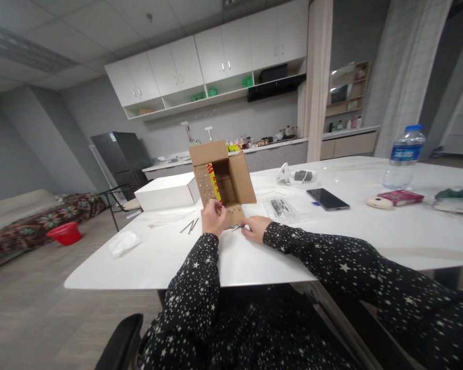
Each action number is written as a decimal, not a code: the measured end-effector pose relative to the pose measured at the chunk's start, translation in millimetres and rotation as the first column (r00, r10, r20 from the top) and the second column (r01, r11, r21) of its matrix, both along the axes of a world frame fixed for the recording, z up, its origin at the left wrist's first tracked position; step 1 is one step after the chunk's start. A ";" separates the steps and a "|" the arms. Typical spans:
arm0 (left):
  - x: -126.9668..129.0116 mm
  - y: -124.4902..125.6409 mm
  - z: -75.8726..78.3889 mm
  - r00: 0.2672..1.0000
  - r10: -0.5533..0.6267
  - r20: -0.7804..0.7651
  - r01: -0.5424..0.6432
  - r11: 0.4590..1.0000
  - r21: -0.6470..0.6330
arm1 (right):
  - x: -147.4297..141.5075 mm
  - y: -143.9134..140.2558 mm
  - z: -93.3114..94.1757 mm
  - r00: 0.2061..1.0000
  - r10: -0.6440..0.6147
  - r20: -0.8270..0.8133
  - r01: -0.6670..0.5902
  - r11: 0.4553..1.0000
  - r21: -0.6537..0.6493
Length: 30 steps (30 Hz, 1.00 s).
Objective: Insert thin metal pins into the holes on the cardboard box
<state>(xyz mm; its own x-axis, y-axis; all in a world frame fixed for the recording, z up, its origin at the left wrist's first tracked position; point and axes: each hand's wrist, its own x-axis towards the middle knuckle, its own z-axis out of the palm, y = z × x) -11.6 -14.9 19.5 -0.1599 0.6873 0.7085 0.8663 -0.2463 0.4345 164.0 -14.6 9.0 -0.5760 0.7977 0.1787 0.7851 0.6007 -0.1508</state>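
A: Star-print sleeves lead up to both hands. Left hand [213, 216]?
B: Fingers pinched on small open brown cardboard box [224, 177], table centre.
A: Right hand [256, 227]?
B: At 3 o'clock of box, flat on white table [370, 226], fingertips touching thin metal nails [235, 226].

Take the cardboard box [223, 177] on the worktop [370, 226] as your landmark: your left hand [213, 217] is at its front face and your right hand [256, 227] rests on the worktop just before its right corner, by some nails [235, 226]. Left of the box lie the flat box [167, 191], two more nails [190, 225] and a tissue [124, 243]. Right of it lie the plastic bag [280, 208], the phone [327, 199] and, farther right, the bottle [404, 156].
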 end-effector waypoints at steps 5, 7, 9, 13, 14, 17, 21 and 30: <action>5.7 -4.1 -0.8 0.993 -0.101 -0.058 0.096 0.993 -0.072 | 1.7 -7.0 9.3 1.000 0.006 0.005 -0.006 1.000 -0.023; 5.9 -3.6 -1.6 0.989 -0.126 -0.080 0.117 0.988 -0.103 | 1.6 -8.7 11.6 1.000 0.008 0.008 -0.008 0.999 -0.036; 4.9 -2.5 -2.5 0.983 -0.153 -0.099 0.140 0.982 -0.129 | 1.3 -9.7 13.0 1.000 0.006 0.005 -0.006 0.999 -0.037; 2.4 -1.2 -4.1 0.974 -0.184 -0.133 0.159 0.971 -0.180 | 0.7 -9.5 12.8 1.000 0.006 0.005 -0.005 0.999 -0.037; 2.1 -1.1 -4.4 0.971 -0.183 -0.152 0.152 0.969 -0.194 | 0.7 -9.0 12.1 1.000 0.005 0.006 -0.005 0.999 -0.036; 1.8 -1.0 -5.2 0.958 -0.177 -0.225 0.121 0.963 -0.240 | 0.7 -7.2 9.7 1.000 0.006 0.001 -0.006 1.000 -0.023; 2.1 -1.1 -5.0 0.946 -0.183 -0.269 0.103 0.953 -0.285 | 0.2 -7.2 9.9 1.000 0.002 -0.005 -0.002 1.000 -0.031; 2.2 -0.8 -4.8 0.939 -0.221 -0.264 0.128 0.936 -0.328 | 0.6 -9.2 11.6 1.000 0.018 -0.010 -0.018 1.000 -0.014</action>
